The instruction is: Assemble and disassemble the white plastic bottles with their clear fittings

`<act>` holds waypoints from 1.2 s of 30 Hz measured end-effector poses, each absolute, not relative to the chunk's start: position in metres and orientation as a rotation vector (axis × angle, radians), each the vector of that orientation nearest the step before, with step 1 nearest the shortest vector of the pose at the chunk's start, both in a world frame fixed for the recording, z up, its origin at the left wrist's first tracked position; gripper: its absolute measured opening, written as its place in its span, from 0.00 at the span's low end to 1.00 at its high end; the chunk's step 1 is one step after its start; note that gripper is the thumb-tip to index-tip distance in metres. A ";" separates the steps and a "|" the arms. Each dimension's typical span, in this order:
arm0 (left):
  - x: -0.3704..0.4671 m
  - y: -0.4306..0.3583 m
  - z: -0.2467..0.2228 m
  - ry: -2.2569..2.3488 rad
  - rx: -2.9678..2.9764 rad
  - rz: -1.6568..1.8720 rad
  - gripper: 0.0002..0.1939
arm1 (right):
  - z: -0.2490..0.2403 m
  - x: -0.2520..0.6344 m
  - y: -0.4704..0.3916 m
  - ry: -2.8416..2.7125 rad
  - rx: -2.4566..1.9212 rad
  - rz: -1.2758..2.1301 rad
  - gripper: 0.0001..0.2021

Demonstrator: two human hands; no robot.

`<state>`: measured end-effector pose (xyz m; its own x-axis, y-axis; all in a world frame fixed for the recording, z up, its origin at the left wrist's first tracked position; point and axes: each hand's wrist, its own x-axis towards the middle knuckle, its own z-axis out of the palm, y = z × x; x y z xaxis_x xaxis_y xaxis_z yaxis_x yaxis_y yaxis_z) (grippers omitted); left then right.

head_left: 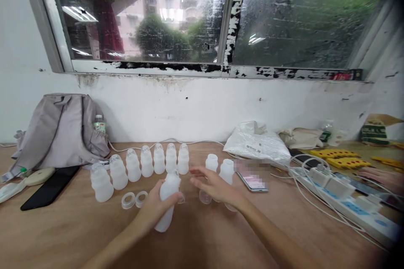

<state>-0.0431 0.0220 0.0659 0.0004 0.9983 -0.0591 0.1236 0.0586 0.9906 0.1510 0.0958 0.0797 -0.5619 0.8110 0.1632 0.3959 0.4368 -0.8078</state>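
a tilted baby bottle (169,188) is being held by the left hand (157,201) alone — slipping is being risked — the right hand (214,185) spread.

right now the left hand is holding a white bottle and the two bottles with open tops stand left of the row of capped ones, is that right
Not quite: the two bottles with open tops stand to the right of the row of capped ones, as the head view shows. The left hand is indeed holding a white bottle.
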 end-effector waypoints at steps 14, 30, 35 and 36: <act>-0.018 -0.015 0.073 1.114 1.053 0.802 0.16 | 0.082 0.092 0.026 -1.256 -0.724 1.679 0.13; -0.032 -0.015 0.031 0.692 0.830 0.646 0.19 | 0.086 0.097 0.011 -1.530 -0.610 1.616 0.10; -0.033 -0.006 0.014 0.524 0.694 0.527 0.21 | 0.086 0.095 0.010 -1.572 -0.511 1.729 0.13; -0.033 -0.006 0.013 0.532 0.676 0.523 0.21 | 0.085 0.095 0.011 -1.584 -0.483 1.746 0.14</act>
